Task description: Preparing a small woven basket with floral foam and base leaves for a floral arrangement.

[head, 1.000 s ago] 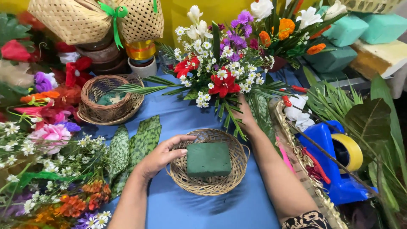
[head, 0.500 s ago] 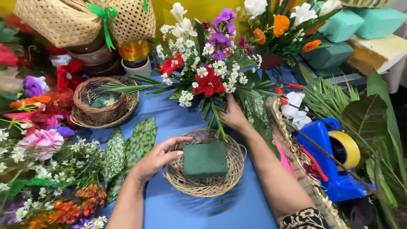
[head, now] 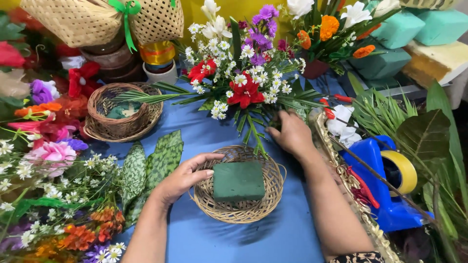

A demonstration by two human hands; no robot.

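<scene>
The finished flower arrangement (head: 243, 78) is seen further right and nearer than it stood a second ago; over the last three views it has been drawn steadily towards the small woven basket (head: 239, 214) at the near centre of the blue counter (head: 204, 131). The right hand (head: 292, 134) is laid at the arrangement's base, on the right side of the stems, where it was in both earlier views. Its fingers are curled together around or against the base (the foliage hides the contact, so a firm clamp cannot be confirmed).

The left hand (head: 187, 175) has not shifted. It is resting on the left rim of the small basket, with fingers slightly apart, the thumb over the rim and the fingertips touching the left edge of the green foam block (head: 239, 181). Nothing is gripped; the basket is only steadied. The block lies flat in the middle of the basket, unchanged, with no stems set in it.

It is judged that the arrangement is being repositioned or consulted, not dismantled, and that work on the foam has not begun.

Surroundings noted:
- Two patterned leaves (head: 153, 165) lie just left of the left hand.
- A deeper wicker basket (head: 119, 114) stands far left, with loose flowers along the left edge.
- A blue tape dispenser (head: 385, 180) with a yellow roll lies to the right (beyond the right forearm).
- Teal foam bricks (head: 404, 29) are stacked far right.
</scene>
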